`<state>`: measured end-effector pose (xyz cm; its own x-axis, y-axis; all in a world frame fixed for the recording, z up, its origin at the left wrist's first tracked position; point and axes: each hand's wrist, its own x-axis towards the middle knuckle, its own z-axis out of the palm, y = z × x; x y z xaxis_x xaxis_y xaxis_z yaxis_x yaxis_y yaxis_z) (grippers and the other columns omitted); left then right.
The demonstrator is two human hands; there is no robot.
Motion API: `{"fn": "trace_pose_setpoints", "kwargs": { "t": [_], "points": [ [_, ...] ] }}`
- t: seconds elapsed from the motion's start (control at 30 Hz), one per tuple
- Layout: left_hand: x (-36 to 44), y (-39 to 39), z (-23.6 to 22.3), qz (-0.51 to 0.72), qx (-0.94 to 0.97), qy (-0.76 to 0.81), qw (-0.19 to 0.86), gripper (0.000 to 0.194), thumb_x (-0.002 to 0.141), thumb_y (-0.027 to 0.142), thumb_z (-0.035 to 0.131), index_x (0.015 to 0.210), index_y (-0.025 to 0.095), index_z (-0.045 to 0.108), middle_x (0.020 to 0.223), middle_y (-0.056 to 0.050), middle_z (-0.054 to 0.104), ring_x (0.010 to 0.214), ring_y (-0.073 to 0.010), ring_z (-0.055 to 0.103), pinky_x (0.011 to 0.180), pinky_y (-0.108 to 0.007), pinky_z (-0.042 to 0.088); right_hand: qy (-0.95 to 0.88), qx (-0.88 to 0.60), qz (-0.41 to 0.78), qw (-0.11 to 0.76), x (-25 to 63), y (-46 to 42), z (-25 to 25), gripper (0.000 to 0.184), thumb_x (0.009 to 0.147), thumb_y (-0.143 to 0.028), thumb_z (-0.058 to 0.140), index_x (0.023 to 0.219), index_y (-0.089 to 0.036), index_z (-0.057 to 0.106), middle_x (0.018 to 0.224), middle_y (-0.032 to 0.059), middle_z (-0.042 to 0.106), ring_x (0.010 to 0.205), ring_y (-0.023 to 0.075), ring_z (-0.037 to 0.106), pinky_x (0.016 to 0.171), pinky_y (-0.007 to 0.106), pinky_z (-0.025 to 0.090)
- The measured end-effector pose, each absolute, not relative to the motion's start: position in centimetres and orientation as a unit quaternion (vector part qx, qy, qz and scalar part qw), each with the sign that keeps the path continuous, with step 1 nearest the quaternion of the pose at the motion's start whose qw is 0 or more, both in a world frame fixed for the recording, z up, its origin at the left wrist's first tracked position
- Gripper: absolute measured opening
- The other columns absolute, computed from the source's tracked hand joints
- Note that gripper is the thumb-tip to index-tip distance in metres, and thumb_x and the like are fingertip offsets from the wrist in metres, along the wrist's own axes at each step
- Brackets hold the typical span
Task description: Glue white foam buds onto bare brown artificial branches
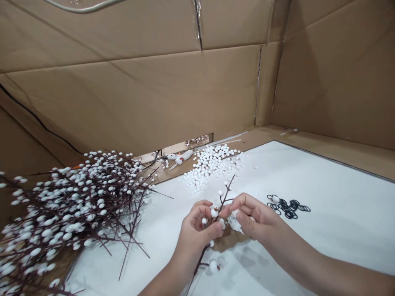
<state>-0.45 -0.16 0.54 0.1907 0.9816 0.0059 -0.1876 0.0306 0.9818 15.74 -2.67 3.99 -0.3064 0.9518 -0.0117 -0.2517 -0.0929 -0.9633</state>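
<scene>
A dark brown artificial berry branch (227,190) with white berries slants upward in the middle, gripped between the thumb and fingers of my left hand (197,228). Close beside it, my right hand (254,216) pinches a white berry (235,213) between thumb and fingers, near a twig of the branch. A larger white berry (213,266) sits lower on the stem, and another berry (214,211) with a brown tip shows by my left fingertips. Some crumpled white material (235,224) lies behind my right fingers, partly hidden.
A big heap of berry branches (77,197) fills the left. Loose white berries (212,162) are spread at the back, beside a white glue gun (182,157). Black rings (290,209) lie on the white board (339,197) at right. Cardboard walls (154,94) enclose the table.
</scene>
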Motion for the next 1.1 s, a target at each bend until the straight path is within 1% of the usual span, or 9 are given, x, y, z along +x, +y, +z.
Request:
{"fn": "trace_pose_setpoints", "kwargs": {
  "t": [0.07,0.2,0.33,0.43,0.53,0.63,0.8,1.0,1.1],
  "points": [
    [-0.4,-0.2,0.6,0.496,0.493,0.405,0.589,0.028,0.055,0.027,0.077,0.062,0.016,0.053,0.097,-0.003,0.046,0.076,-0.0136,0.052,0.054,-0.019,0.043,-0.488,-0.357,0.633,0.483,15.6,-2.9,3.8,0.027,0.074,-0.046,0.062,0.078,-0.019,0.056,0.088,0.0042,0.059,0.074,0.0155,0.059,0.066,0.029,0.048],
    [-0.3,-0.4,0.9,0.503,0.496,0.416,0.573,0.026,0.054,0.025,0.077,0.062,0.017,0.054,0.096,-0.002,0.047,0.080,-0.0155,0.051,0.059,-0.020,0.041,-0.509,-0.376,0.597,0.493,15.2,-3.1,3.2,0.029,0.069,-0.047,0.066,0.074,-0.019,0.060,0.080,0.0022,0.056,0.069,0.0149,0.058,0.066,0.030,0.049],
    [-0.3,-0.7,1.1,0.498,0.506,0.411,0.572,0.025,0.053,0.025,0.077,0.062,0.018,0.055,0.096,-0.002,0.047,0.081,-0.0157,0.051,0.063,-0.022,0.041,-0.481,-0.391,0.619,0.482,15.0,-3.1,2.9,0.029,0.068,-0.046,0.067,0.076,-0.019,0.059,0.080,0.0021,0.057,0.067,0.0153,0.060,0.067,0.031,0.049],
    [-0.2,-0.7,1.1,0.497,0.506,0.404,0.578,0.024,0.054,0.025,0.077,0.061,0.018,0.055,0.094,-0.002,0.047,0.081,-0.0163,0.051,0.063,-0.022,0.041,-0.465,-0.428,0.598,0.494,14.9,-3.1,2.7,0.029,0.065,-0.042,0.070,0.081,-0.020,0.061,0.079,0.0016,0.056,0.069,0.0155,0.058,0.066,0.031,0.049],
    [-0.2,-0.7,1.1,0.498,0.505,0.402,0.580,0.024,0.055,0.025,0.076,0.062,0.018,0.055,0.094,-0.002,0.047,0.082,-0.0169,0.052,0.064,-0.023,0.042,-0.471,-0.449,0.564,0.508,14.9,-3.1,2.6,0.021,0.064,-0.034,0.072,0.078,-0.020,0.064,0.072,-0.0001,0.054,0.067,0.0140,0.055,0.062,0.027,0.048],
    [-0.2,-0.7,1.1,0.501,0.503,0.400,0.580,0.024,0.057,0.024,0.075,0.062,0.017,0.053,0.096,-0.002,0.046,0.081,-0.0160,0.051,0.061,-0.023,0.043,-0.477,-0.431,0.575,0.506,14.8,-3.2,2.7,0.012,0.065,-0.027,0.071,0.069,-0.019,0.064,0.065,-0.0018,0.054,0.061,0.0122,0.054,0.060,0.026,0.047],
    [-0.2,-0.7,1.0,0.491,0.506,0.392,0.591,0.024,0.059,0.023,0.074,0.064,0.017,0.051,0.098,-0.002,0.043,0.077,-0.0141,0.050,0.054,-0.021,0.044,-0.450,-0.402,0.616,0.506,14.7,-3.2,2.9,0.012,0.066,-0.028,0.072,0.068,-0.020,0.064,0.073,0.0005,0.062,0.063,0.0136,0.060,0.064,0.029,0.051],
    [-0.3,-0.7,1.1,0.489,0.512,0.385,0.592,0.024,0.061,0.023,0.073,0.065,0.017,0.051,0.098,-0.003,0.041,0.075,-0.0129,0.050,0.051,-0.020,0.048,-0.437,-0.394,0.635,0.501,14.7,-2.9,2.5,0.017,0.066,-0.033,0.072,0.073,-0.018,0.067,0.079,0.0040,0.065,0.069,0.0178,0.064,0.068,0.034,0.053],
    [-0.3,-0.7,1.3,0.492,0.501,0.388,0.598,0.025,0.061,0.024,0.074,0.065,0.017,0.050,0.099,-0.002,0.041,0.074,-0.0116,0.050,0.052,-0.020,0.050,-0.446,-0.396,0.628,0.500,14.9,-2.9,2.3,0.017,0.066,-0.034,0.072,0.075,-0.019,0.069,0.085,0.0055,0.066,0.074,0.0186,0.064,0.069,0.033,0.053]
  ]
}}
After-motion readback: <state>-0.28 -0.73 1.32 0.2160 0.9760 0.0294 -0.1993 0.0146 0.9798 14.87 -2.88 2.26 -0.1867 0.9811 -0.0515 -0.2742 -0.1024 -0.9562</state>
